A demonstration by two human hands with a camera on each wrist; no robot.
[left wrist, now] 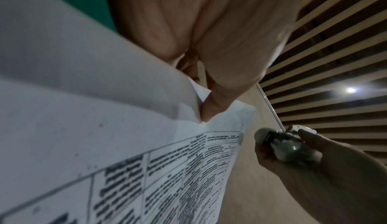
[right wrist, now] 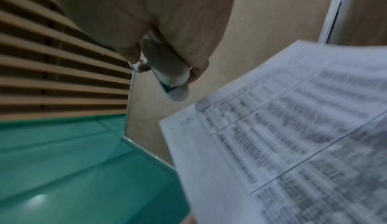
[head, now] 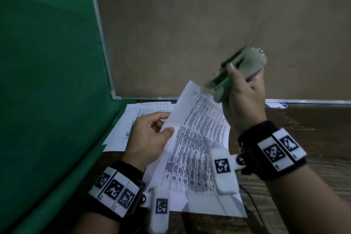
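My left hand (head: 167, 122) pinches the left edge of a printed sheet with a table of text (head: 199, 138) between thumb and fingers, lifting it slanted off the desk. In the left wrist view the thumb (left wrist: 209, 108) presses on the sheet (left wrist: 146, 161). My right hand (head: 245, 74) is raised above the sheet's far corner and grips a grey-green stapler (head: 252, 59), whose front end points down to the left. The stapler (right wrist: 173, 78) hangs just beyond the sheet's corner (right wrist: 282, 136), apart from it. It also shows in the left wrist view (left wrist: 286, 143).
More printed sheets (head: 136, 118) lie on the wooden desk (head: 303, 129) under the held one. A green partition (head: 47, 81) closes the left side and a brown board (head: 209, 24) stands behind. A blue-white sticker (head: 275, 105) sits at the desk's back edge.
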